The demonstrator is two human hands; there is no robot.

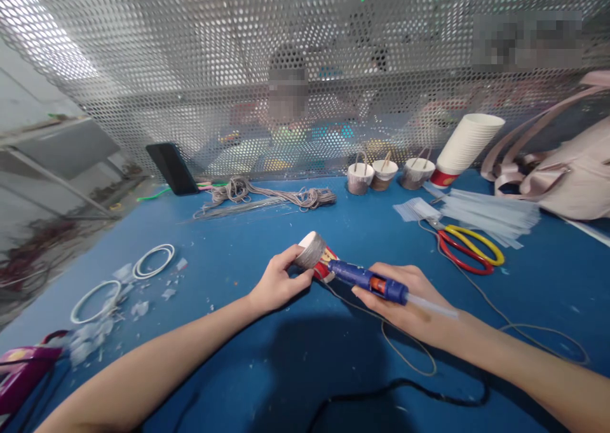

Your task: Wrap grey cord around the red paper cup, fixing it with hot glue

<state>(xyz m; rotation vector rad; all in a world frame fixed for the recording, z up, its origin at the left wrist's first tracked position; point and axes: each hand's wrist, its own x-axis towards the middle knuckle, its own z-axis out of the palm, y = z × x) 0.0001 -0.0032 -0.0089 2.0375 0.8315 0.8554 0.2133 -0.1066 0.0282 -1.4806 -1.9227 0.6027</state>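
Note:
A small paper cup (312,250), partly wrapped in grey cord, lies tilted between the thumb and fingers of my left hand (281,280). Its unwrapped part is red and yellow. My right hand (405,296) grips a blue glue gun (362,277), whose nozzle points at the cup's side where cord meets red paper. A clear glue stick (431,307) sticks out of the gun's back end. From the cup a thin cord (410,350) trails under my right hand to the right.
Behind stand three cord-wrapped cups (361,180), stacked paper cups (469,144), a phone (172,169) and cord bundles (314,198). Scissors (469,248), glue sticks (490,213) and a pink bag (576,166) are right. White rings (153,261), scraps and a purple object (26,372) lie left. A black cable (405,385) is in front.

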